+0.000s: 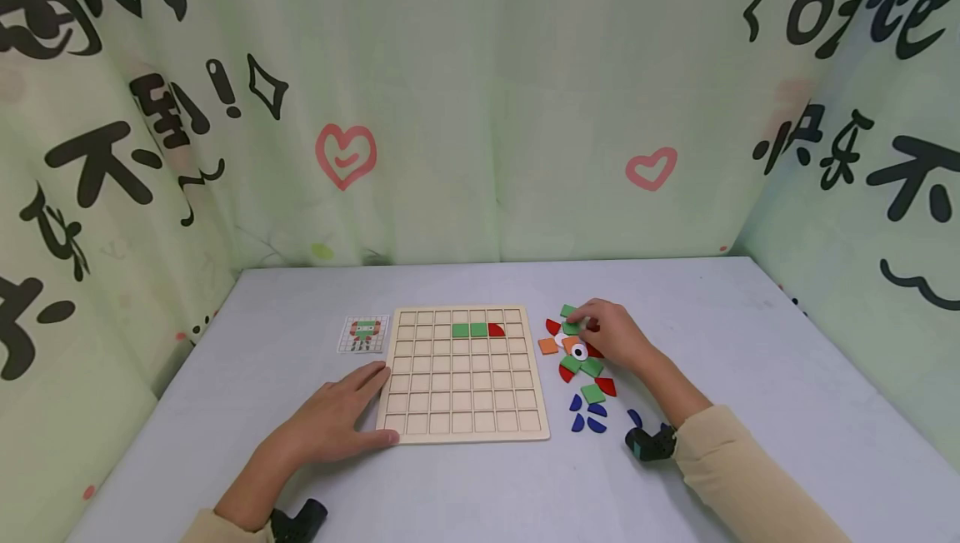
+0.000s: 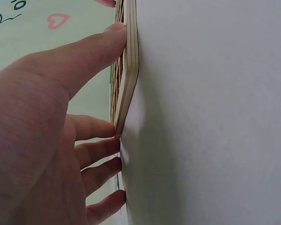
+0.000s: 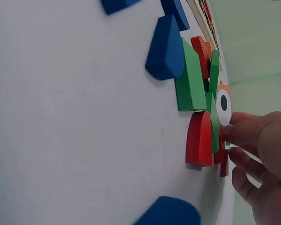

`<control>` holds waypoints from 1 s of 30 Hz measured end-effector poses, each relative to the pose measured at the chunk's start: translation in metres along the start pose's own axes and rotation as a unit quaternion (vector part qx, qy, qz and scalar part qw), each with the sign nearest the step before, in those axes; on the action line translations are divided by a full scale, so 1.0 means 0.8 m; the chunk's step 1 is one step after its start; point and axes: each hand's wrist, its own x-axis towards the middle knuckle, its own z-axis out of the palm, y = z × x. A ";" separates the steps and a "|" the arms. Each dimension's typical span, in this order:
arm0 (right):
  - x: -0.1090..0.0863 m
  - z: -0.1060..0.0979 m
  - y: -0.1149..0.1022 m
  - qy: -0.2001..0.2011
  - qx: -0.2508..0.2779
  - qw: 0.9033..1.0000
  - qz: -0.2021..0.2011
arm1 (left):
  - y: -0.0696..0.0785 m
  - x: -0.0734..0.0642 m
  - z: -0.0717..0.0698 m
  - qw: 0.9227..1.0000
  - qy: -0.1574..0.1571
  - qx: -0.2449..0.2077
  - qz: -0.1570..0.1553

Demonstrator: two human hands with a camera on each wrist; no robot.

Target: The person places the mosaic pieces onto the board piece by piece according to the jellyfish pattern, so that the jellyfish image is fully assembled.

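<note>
A wooden grid board lies mid-table, with two green squares and a red quarter-round piece in a row near its far side. My left hand rests at the board's left side, thumb at the near corner and fingers stretched along the edge. To the right of the board, my right hand reaches over a loose heap of pieces, fingertips bent down by a green piece. In the right wrist view the fingertips are right behind the red and green blocks; I cannot tell whether they pinch one.
A small pattern card lies left of the board. The heap holds an orange square, a round eye piece and green and red pieces. Several blue half-rounds lie nearer, one beside the right wrist. A printed curtain surrounds the table.
</note>
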 end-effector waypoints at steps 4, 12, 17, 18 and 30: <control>0.000 -0.002 0.000 -0.001 0.001 1.000 0.003 | 0.000 0.001 -0.001 1.000 -0.002 0.001 -0.001; 0.000 -0.004 -0.001 -0.009 0.006 1.000 0.009 | 0.000 0.002 -0.003 1.000 0.002 0.007 0.009; 0.000 -0.003 -0.001 -0.003 0.013 1.000 0.014 | 0.002 0.001 -0.004 1.000 -0.002 0.005 0.002; 0.000 -0.002 -0.001 -0.001 0.014 1.000 0.013 | 0.003 0.001 -0.004 1.000 -0.003 0.004 0.000; 0.001 0.007 -0.011 -0.003 0.044 0.999 -0.004 | 0.003 0.000 -0.003 1.000 -0.008 -0.001 -0.002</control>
